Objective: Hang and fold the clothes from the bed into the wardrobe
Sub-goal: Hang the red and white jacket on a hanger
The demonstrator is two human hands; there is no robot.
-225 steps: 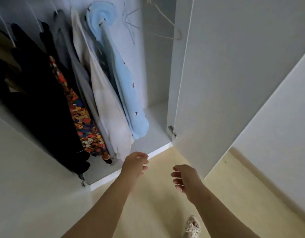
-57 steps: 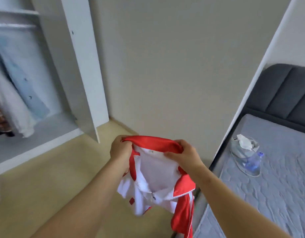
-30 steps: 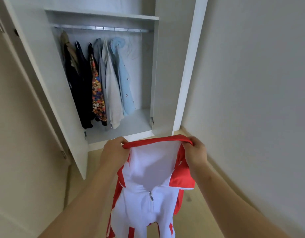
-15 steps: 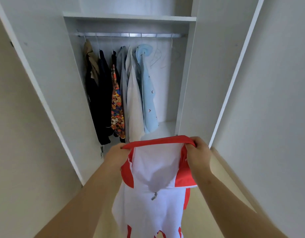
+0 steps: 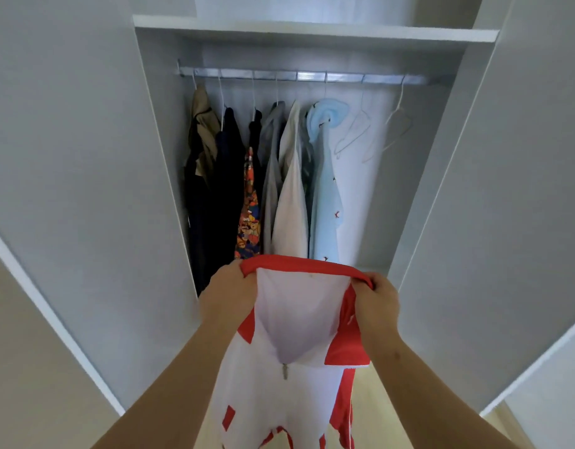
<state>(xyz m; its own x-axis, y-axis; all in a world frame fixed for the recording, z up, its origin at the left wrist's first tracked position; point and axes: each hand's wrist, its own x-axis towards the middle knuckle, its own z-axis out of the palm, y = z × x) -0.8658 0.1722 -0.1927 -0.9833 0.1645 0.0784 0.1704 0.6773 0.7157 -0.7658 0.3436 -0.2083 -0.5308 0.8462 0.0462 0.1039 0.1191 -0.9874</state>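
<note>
A red and white zip jacket (image 5: 299,322) hangs in front of me, held up by its red collar. My left hand (image 5: 229,293) grips the collar's left end and my right hand (image 5: 375,301) grips its right end. Straight ahead stands the open wardrobe with a metal rail (image 5: 305,76). Several garments hang on the rail's left half, among them a light blue shirt (image 5: 325,196) and a white shirt (image 5: 289,209). Two bare wire hangers (image 5: 354,132) hang on the rail's right part.
The wardrobe's left door (image 5: 69,189) and right door (image 5: 493,205) stand open on either side of me. A white shelf (image 5: 312,29) runs above the rail. Pale yellow floor shows at the lower right.
I have stepped closer to the wardrobe, which now fills the view head-on. Both hands keep the same hold on the jacket's collar.
</note>
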